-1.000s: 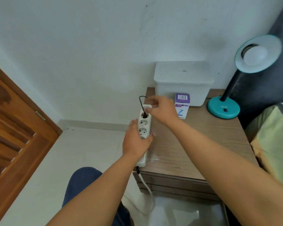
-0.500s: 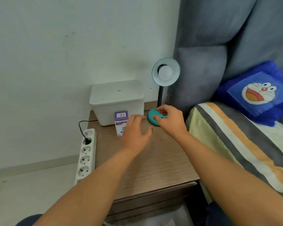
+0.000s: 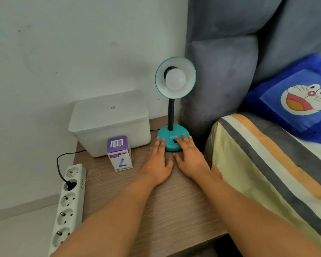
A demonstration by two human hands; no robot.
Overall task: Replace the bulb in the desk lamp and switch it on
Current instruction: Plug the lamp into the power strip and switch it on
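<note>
**Head view: both hands flat at the lamp base, bulb unlit**

Head view shows the teal desk lamp with a black neck (image 3: 173,138) standing at the back right of the wood-grain counter (image 3: 167,210), close against the grey padded headboard (image 3: 220,80). Its round shade faces the camera, and the white frosted bulb (image 3: 175,79) sits in the socket, not glowing. The small black switch on the base lies just beside the right fingertips; whether a finger presses it is too fine to tell.

The left hand (image 3: 157,164) lies palm down on the counter, its fingers (image 3: 160,143) loosely together and reaching the left edge of the base. The right hand (image 3: 190,158) lies beside it, fingers (image 3: 182,139) slightly spread over the front of the base. Neither hand grips anything. The two thumbs nearly meet between them.

To the left, a small purple and white bulb carton (image 3: 120,153) stands upright in front of a white lidded plastic box (image 3: 109,123). A white multi-socket power strip (image 3: 69,204) lies along the counter's left edge, its lower end cut off by the frame; a black plug (image 3: 69,184) sits in its second socket, and the cord loops up and runs behind the box, hidden from there on. At right, a striped bed sheet (image 3: 267,173) and a blue cartoon pillow (image 3: 300,101) are partly cut off.
</note>
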